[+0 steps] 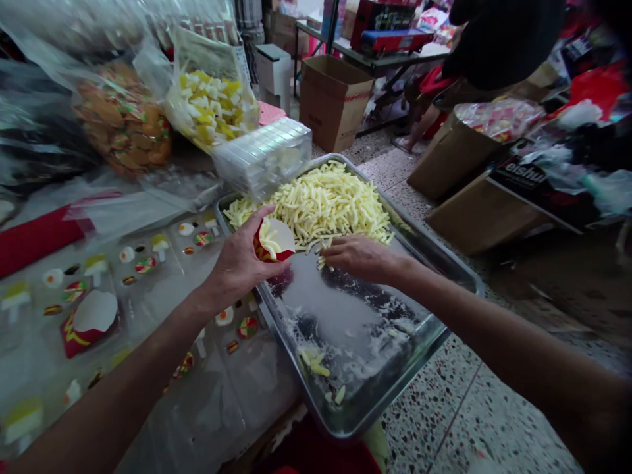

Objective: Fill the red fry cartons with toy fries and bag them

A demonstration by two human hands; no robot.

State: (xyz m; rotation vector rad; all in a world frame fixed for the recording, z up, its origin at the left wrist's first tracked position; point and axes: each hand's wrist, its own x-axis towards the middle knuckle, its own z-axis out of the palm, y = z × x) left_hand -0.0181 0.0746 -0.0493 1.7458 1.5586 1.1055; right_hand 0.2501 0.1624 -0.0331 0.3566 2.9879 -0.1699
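Observation:
My left hand is closed around a small red fry carton with a white inside, tilted over the tray's left edge. Several pale yellow fry-shaped sticks stand in it. At the near edge of a large heap of the same sticks, my right hand has its fingers curled down onto a few of them. The heap fills the far half of a metal tray dusted with white powder. What lies under my right palm is hidden.
Left, clear plastic trays hold miniature food pieces, with another red carton on top. Stacked clear cases overlap the metal tray's far left corner. Behind stand bags of yellow-white pieces and brown pieces. Cardboard boxes and a person are beyond.

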